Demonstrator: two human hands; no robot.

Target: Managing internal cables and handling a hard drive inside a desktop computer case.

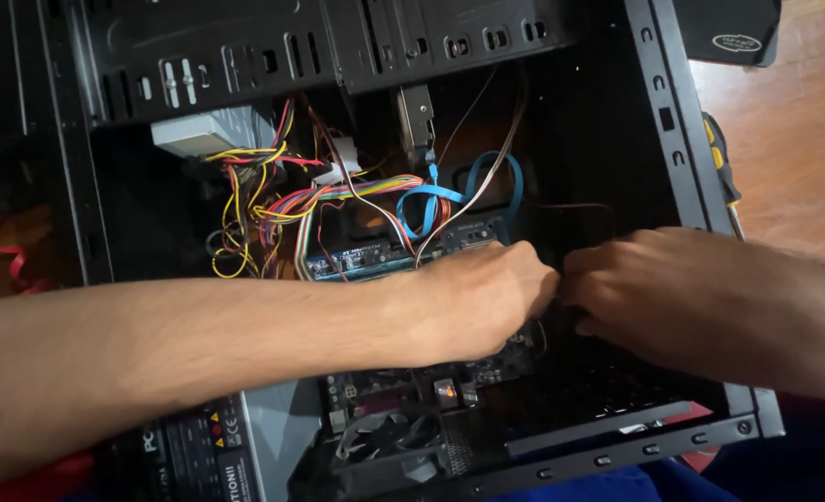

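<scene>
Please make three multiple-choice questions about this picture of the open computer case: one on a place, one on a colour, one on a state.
1. Where is the screwdriver?
A. inside the case
B. outside the case, on the wooden floor to the right
C. in the left hand

2. What colour is the flat looped cable?
A. blue
B. white
C. green

3. How are the two hands placed?
A. far apart
B. close together inside the case
C. both outside the case

Answers: 1 B, it lies beside the case frame. 2 A, the loop is plainly blue. 3 B, the left hand and right hand nearly meet over the circuit board.
</scene>
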